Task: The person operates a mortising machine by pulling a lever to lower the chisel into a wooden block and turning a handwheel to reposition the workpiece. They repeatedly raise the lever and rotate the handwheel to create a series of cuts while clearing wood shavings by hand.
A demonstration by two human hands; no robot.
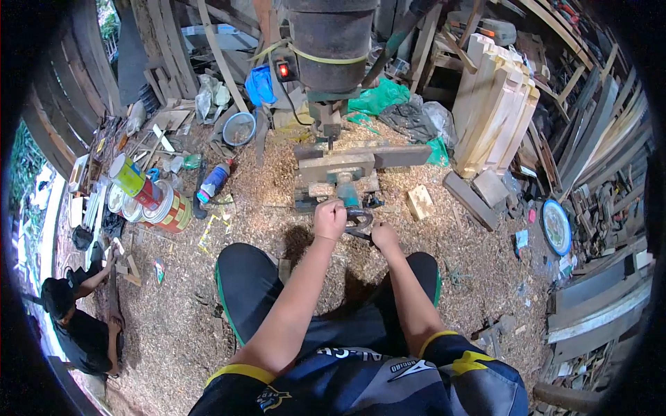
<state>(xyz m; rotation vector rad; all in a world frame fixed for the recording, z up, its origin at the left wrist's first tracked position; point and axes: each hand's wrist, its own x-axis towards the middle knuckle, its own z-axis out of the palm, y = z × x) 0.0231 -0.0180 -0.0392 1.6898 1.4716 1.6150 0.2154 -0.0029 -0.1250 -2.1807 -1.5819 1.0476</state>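
In front of my knees stands a vise (345,191) under a drilling or mortising machine (330,48). A wooden workpiece (336,167) sits in it below the bit (330,142). At the vise's near end is a dark metal handwheel (359,219). My left hand (329,219) is closed in a fist at the wheel's left side. My right hand (385,236) is closed at its lower right side. The fingers cover the parts of the wheel they grip.
A wood block (420,202) lies on the shavings to the right, near a dark plank (470,200). Cut timbers (496,104) are stacked behind. Buckets (170,208) and a spray can (215,182) stand left. Another person (80,319) handles wood at far left.
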